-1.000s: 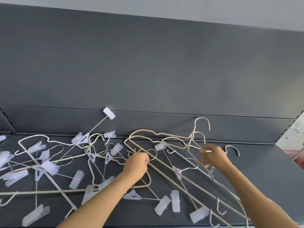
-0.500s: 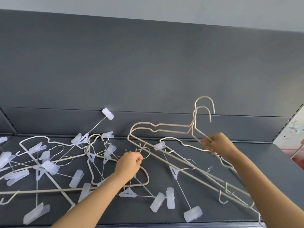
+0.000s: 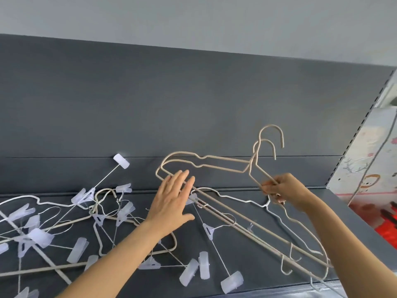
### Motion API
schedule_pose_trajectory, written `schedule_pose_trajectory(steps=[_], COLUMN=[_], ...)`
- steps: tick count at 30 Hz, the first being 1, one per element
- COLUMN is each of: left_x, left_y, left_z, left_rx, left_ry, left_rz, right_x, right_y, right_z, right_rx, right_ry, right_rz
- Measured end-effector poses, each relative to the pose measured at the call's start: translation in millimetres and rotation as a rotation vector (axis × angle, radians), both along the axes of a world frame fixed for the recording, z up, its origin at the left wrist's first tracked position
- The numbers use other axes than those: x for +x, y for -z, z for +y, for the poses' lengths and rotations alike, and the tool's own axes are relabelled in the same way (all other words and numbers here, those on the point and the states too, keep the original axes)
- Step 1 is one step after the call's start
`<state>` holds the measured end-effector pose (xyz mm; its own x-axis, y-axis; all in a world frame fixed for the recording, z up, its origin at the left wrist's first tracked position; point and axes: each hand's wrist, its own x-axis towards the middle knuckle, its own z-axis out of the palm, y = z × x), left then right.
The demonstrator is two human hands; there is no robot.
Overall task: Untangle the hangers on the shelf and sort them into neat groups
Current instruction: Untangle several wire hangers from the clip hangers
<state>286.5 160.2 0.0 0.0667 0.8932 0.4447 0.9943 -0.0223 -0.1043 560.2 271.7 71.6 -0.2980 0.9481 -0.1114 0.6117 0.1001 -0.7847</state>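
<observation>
Back panel (image 3: pixel 193 104): dark grey, rising behind the shelf, with a pale wall above it.
Shelf (image 3: pixel 257 265): dark grey and flat, carrying all the hangers.
Clip hangers (image 3: pixel 40 237): tangled heap of thin wire hangers with translucent clips, spread from the left edge to the near middle.
Beige hangers (image 3: pixel 253 164): two stacked together, tilted, hooks high on the far right, their near right ends low by the shelf's front edge.
White hanger (image 3: pixel 236 197): thin wire, lying on the shelf under the beige pair.
Left hand (image 3: pixel 171 203): fingers straight and spread, gripping nothing, over the left end of the beige hangers; contact cannot be told.
Right hand (image 3: pixel 283 190): pinches the beige hangers' wires just below their necks.
Raised clip (image 3: pixel 121 161): sticks up on a wire, far left.
</observation>
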Motion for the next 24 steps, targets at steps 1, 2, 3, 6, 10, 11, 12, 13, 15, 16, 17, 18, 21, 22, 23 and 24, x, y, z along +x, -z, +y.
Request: schedule_pose_trajectory(steps=[1, 2, 3, 6, 10, 11, 12, 13, 15, 16, 17, 18, 21, 22, 23, 24], left_x=[3.8, 7.3, 9.4, 9.5, 6.9, 7.1, 7.5, 8.2, 10.5, 11.2, 11.6, 11.5, 8.3, 6.4, 4.4, 1.3], left_y=[-4.4, -8.5, -11.7, -17.8, -30.1, -34.9, -38.8, -42.3, -49.0, -51.8, -54.0, -55.3, -59.9, -62.4, -65.6, -69.0], left_z=[0.1, -0.2, -0.6, 1.3, -2.3, -4.2, -5.2, -5.4, -4.8, -4.1, -3.3, -3.2, -6.8, -9.4, -12.9, -17.4], left_rx=[-0.019, -0.047, -0.077, -0.245, -0.411, -0.399, -0.372, -0.317, -0.209, -0.188, -0.192, -0.215, -0.29, -0.297, -0.291, -0.278], left_ry=[0.043, 0.076, 0.101, 0.134, 0.108, 0.105, 0.095, 0.086, 0.074, 0.072, 0.065, 0.057, 0.035, 0.028, 0.023, 0.016], left_rz=[0.046, 0.064, 0.071, -0.015, 0.02, -0.023, -0.067, -0.104, -0.195, -0.245, -0.29, -0.326, -0.356, -0.351, -0.341, -0.334], right_x=[0.3, 0.2, -0.2, -3.1, -10.8, -12.9, -15.0, -16.8, -19.9, -21.3, -22.2, -23.2, -27.1, -30.0, -33.9, -39.3], right_y=[1.2, 2.3, 3.5, 4.5, 5.0, 5.6, 6.1, 7.0, 7.4, 6.3, 5.1, 3.5, 0.1, -1.7, -4.2, -8.0], right_z=[-1.4, -3.2, -5.0, -12.5, -20.6, -22.1, -23.7, -24.8, -26.9, -28.2, -29.2, -30.3, -31.0, -30.9, -30.8, -31.7], right_rx=[-0.03, -0.058, -0.082, -0.144, -0.169, -0.172, -0.173, -0.173, -0.164, -0.157, -0.147, -0.135, -0.089, -0.068, -0.039, -0.003], right_ry=[-0.013, -0.032, -0.058, -0.147, -0.234, -0.245, -0.256, -0.268, -0.298, -0.315, -0.333, -0.351, -0.391, -0.397, -0.403, -0.413], right_rz=[0.003, 0.003, 0.0, -0.02, -0.028, -0.028, -0.03, -0.033, -0.031, -0.028, -0.025, -0.025, -0.049, -0.057, -0.068, -0.081])
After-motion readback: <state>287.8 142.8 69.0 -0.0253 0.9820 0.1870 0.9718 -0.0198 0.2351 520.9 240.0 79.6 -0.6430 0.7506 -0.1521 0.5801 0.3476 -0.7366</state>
